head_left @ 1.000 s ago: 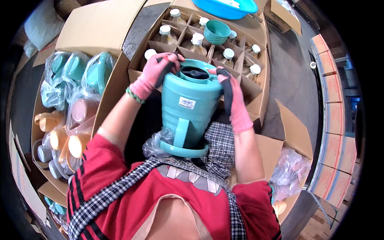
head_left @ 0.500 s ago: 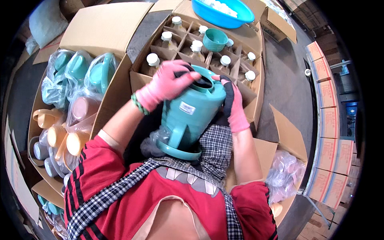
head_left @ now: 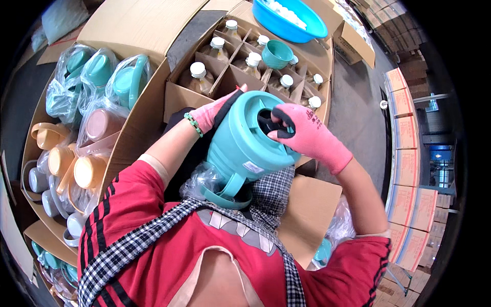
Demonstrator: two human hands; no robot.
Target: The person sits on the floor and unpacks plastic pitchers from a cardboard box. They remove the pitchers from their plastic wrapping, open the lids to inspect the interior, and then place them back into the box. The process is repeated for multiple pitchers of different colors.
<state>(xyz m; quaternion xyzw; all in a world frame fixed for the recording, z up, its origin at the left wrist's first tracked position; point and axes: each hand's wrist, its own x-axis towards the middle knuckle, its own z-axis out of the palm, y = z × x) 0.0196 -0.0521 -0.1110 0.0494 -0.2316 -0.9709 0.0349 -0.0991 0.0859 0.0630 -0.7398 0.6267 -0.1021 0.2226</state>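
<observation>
Teal jug gripped by left hand | right hand fingers curled into its mouth, black insert pinched | not yet seated | boxed bottles upper centre untouched

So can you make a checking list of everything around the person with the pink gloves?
Surface: open cardboard boxes, no bare table seen.
Job's things: teal jug, tilted on the lap.
Clutter: white-capped bottles in dividers, teal cup, bagged teal and orange jugs, blue bowl.
Hands: left hand grips the jug's side; right hand at its dark opening.
Cables: nothing seen.
Surroundings: stacked cartons.
</observation>
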